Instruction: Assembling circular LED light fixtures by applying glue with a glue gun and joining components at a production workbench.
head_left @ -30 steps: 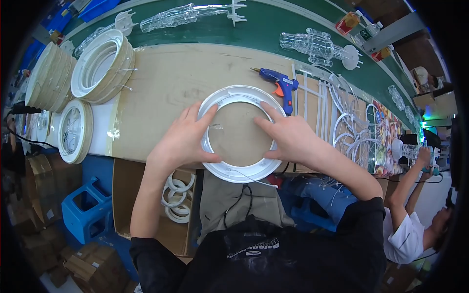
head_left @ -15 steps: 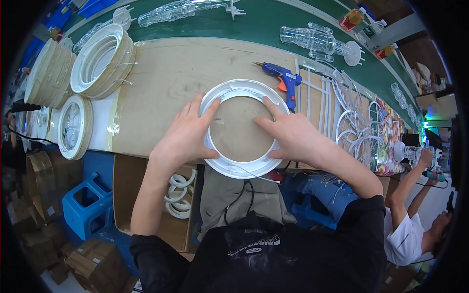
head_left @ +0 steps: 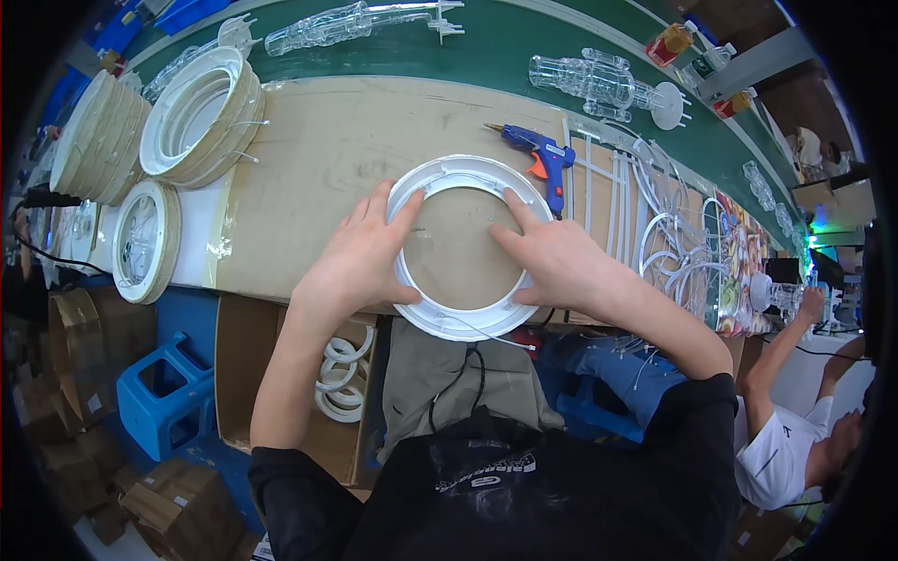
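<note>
White ring: a broad, shallow white ring [head_left: 451,323], seemingly plastic, is lying on a tan cardboard sheet [head_left: 309,168], its near rim seemingly reaching past the sheet's front edge.
Thin white lead: a slim wire [head_left: 513,342] is trailing over the ring's near rim.
Tipping risk: the ring could be sliding or tilting lapward if support slackened, since its near side seems to be overhanging.
Snag risk: the loose lead could be catching on clothing and tugging at the ring.
Left hand: the bare hand [head_left: 351,257] is spreading wide across the ring's left side, thumb and forefinger touching the rim well apart.
Right hand: the bare hand [head_left: 557,257] is spreading likewise across the ring's right side; one finger is extending over the opening. How firmly either is pressing, I cannot tell.
Blue glue gun: a blue plastic gun with an orange trigger [head_left: 543,154] is lying just beyond the ring's far right.
White strips: straight, slender white strips [head_left: 622,201] are lying to the ring's right.
</note>
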A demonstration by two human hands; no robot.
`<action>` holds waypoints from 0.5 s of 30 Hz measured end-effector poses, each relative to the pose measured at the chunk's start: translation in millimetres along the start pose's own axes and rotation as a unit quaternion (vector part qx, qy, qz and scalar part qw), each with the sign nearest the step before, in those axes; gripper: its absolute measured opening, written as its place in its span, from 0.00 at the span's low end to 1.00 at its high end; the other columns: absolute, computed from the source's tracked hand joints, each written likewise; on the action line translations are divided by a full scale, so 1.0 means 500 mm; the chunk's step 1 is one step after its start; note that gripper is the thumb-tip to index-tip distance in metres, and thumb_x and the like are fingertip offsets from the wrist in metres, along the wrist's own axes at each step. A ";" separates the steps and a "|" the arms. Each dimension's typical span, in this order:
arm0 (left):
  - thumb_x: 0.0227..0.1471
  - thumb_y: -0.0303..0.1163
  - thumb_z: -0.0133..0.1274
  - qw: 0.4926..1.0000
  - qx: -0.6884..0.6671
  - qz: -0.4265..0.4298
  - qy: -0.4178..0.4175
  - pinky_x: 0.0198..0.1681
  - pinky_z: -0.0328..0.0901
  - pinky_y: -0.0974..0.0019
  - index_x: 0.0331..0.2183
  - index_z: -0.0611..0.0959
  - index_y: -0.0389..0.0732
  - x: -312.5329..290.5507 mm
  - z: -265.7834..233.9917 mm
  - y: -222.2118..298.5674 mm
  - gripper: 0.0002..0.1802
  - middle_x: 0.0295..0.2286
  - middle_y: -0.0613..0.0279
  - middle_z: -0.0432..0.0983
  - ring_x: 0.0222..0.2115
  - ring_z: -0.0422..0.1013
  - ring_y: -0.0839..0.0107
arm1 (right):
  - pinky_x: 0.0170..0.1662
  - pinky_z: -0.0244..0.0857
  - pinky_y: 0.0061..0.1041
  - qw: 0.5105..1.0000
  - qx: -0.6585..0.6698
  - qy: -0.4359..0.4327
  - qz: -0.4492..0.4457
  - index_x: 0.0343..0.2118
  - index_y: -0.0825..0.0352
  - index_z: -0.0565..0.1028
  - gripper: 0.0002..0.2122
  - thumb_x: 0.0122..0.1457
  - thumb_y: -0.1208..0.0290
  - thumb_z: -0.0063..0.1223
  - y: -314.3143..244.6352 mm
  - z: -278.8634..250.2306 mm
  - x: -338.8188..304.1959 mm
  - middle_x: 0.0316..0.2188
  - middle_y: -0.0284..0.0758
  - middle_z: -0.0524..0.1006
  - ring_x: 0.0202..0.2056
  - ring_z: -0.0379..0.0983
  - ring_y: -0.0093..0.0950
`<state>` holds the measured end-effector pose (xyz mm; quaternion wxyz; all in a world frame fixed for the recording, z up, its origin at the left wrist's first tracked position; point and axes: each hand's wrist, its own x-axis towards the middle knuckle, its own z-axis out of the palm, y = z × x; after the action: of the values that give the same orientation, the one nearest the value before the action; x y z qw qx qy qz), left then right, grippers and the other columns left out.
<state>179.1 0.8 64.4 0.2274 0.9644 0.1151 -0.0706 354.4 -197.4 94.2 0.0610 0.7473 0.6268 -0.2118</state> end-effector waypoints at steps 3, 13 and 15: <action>0.27 0.36 0.74 1.000 -0.004 0.009 0.004 0.65 0.56 0.51 0.65 0.60 0.40 -0.001 0.003 -0.008 0.63 0.62 0.32 0.51 0.62 0.56 0.42 | 0.47 0.74 0.38 1.000 -0.007 0.003 0.008 0.56 0.67 0.69 0.37 0.41 0.64 0.72 -0.011 0.000 -0.005 0.61 0.64 0.59 0.40 0.79 0.49; 0.34 0.43 0.69 0.998 -0.049 0.049 0.006 0.65 0.55 0.50 0.66 0.61 0.44 0.007 0.012 -0.049 0.58 0.62 0.34 0.53 0.62 0.54 0.39 | 0.41 0.74 0.34 0.982 0.076 0.162 -0.059 0.53 0.68 0.72 0.29 0.48 0.63 0.68 0.054 0.018 -0.014 0.60 0.49 0.67 0.35 0.80 0.42; 0.35 0.44 0.69 0.997 -0.061 0.055 0.010 0.65 0.54 0.50 0.66 0.60 0.45 0.004 0.018 -0.067 0.58 0.62 0.35 0.53 0.62 0.54 0.39 | 0.35 0.71 0.30 0.940 0.175 0.292 0.035 0.48 0.69 0.75 0.22 0.53 0.61 0.65 0.075 0.003 -0.016 0.50 0.41 0.77 0.30 0.79 0.35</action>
<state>171.8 26.2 41.7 0.2884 0.9542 0.0685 -0.0412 389.2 -212.9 89.2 -0.2485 0.7969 0.5434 -0.0885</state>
